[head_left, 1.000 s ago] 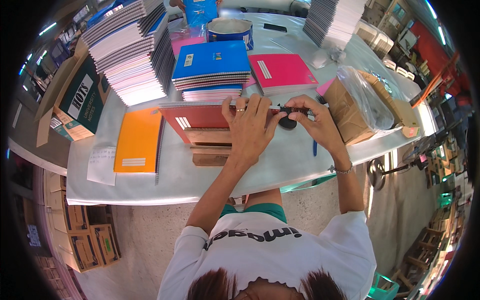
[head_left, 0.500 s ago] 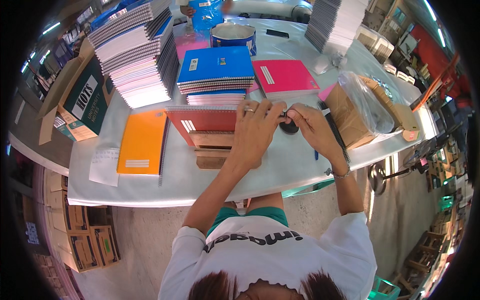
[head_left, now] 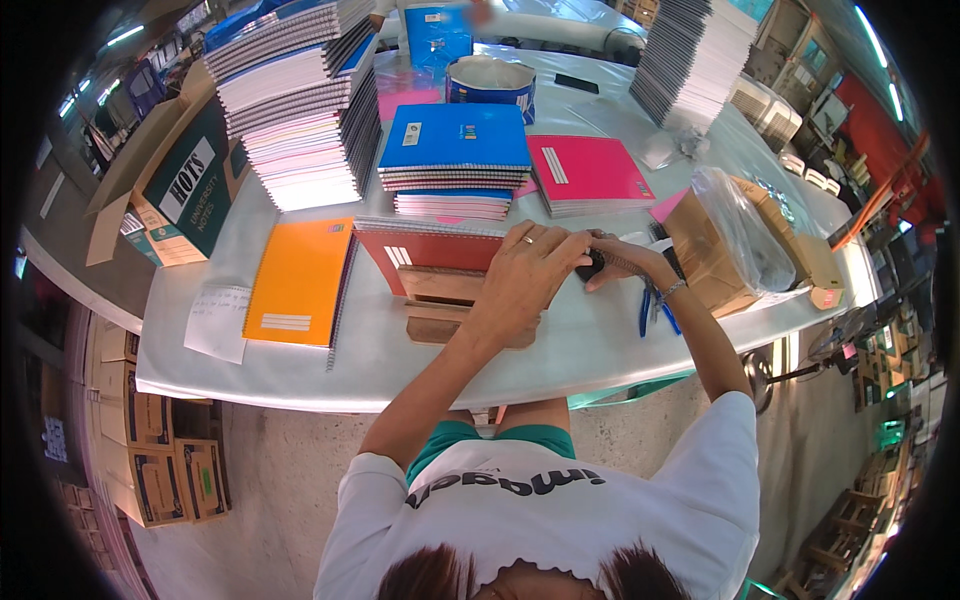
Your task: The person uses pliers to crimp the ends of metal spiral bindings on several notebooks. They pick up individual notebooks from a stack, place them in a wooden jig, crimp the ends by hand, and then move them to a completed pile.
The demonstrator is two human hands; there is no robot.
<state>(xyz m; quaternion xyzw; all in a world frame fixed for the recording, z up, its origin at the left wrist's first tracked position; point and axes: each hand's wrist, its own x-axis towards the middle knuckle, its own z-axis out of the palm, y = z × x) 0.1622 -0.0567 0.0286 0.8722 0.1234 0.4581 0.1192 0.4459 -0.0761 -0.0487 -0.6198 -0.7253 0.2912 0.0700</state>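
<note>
A brownish-red notebook (head_left: 430, 249) with a pale wire along its top edge stands upright in a wooden holder (head_left: 440, 290). My left hand (head_left: 515, 285) is closed over its right end, fingers bent toward the spine; the thumb is hidden. Just right of it, my right hand (head_left: 625, 258) is closed on a dark spiral coil (head_left: 632, 262) that runs across the fingers toward the wrist. A black round object (head_left: 592, 266) shows between the two hands, partly covered. Blue-handled pliers (head_left: 645, 312) lie on the table below my right hand.
An orange notebook (head_left: 298, 280) and handwritten paper (head_left: 217, 325) lie left. Behind are blue notebooks (head_left: 455, 140), a pink notebook (head_left: 590, 168), tall notebook stacks (head_left: 300, 120) and a blue-white round container (head_left: 490, 85). An open carton (head_left: 710, 250) stands right. Across the table, a person handles a blue notebook (head_left: 437, 40).
My right hand has drawn back from the notebook's end and now has a dark coil across it. The pliers have come into view. The whole scene has shifted slightly rightward.
</note>
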